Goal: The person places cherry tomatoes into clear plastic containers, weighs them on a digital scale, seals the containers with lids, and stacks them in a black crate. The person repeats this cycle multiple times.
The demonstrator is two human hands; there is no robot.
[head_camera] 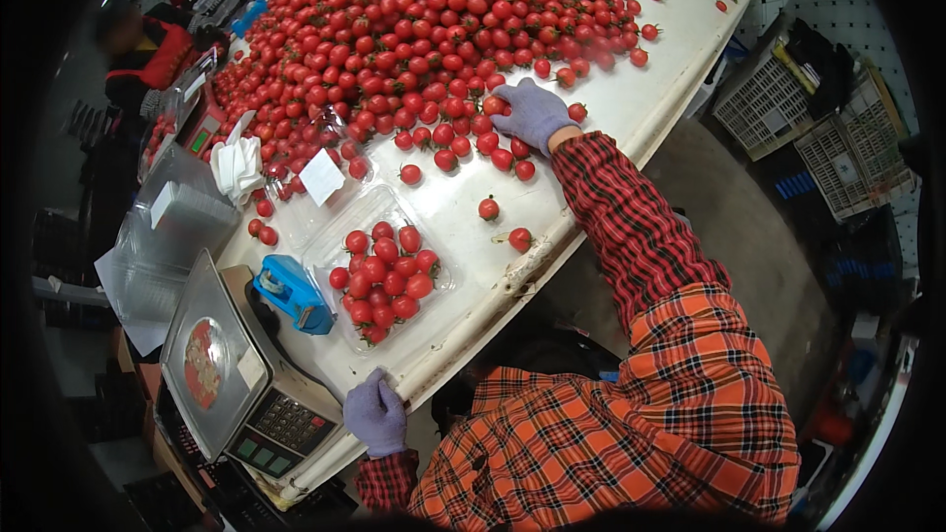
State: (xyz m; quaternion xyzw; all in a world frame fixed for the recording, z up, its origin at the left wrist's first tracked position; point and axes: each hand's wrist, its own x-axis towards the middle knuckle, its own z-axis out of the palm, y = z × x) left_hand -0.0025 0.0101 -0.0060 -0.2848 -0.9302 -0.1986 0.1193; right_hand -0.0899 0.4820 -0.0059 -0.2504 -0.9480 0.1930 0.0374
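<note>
My right hand (533, 115), in a lilac knit glove, reaches to the near edge of a large heap of cherry tomatoes (414, 22). Its fingertips touch tomatoes there; whether they grip one is hidden. My left hand (375, 414), gloved alike, rests curled at the table's front edge, beside the weighing scale (292, 414). I see nothing in it. Between my hands, an open clear plastic punnet (447, 277) holds several tomatoes (384, 281). Two loose tomatoes lie nearer the edge, one of them a red tomato (520, 239) beside a bit of leaf.
A blue tape dispenser (294, 295) stands between scale and punnet. Behind it are stacked clear punnets (185, 214), a crumpled white cloth (236, 162) and a white paper piece (322, 177). Plastic crates (768, 100) sit on the floor at right. Another person (159, 55) is at far left.
</note>
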